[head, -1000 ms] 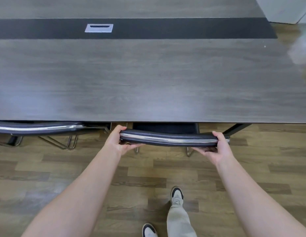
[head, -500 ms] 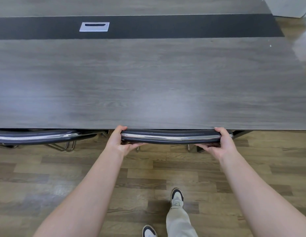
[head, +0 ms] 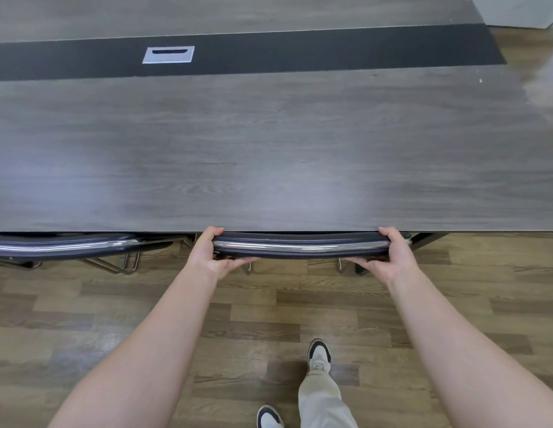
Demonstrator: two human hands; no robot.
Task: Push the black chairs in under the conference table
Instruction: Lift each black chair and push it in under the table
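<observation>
1. My left hand wraps the left end of the black padded chair back with the chrome bar, thumb on top, fingers curled under, clamped tight
2. My right hand grips the right end the same way, fingers closed round the padding
3. Chair back sits right at the near edge of the grey wood-grain conference table; seat is hidden under the top
4. Second black chair with chrome frame just to the left, also tucked at the table edge
5. Silver cable hatch sits in the table's dark centre strip
6. Wood plank floor below; my black-and-white shoes stand on it
</observation>
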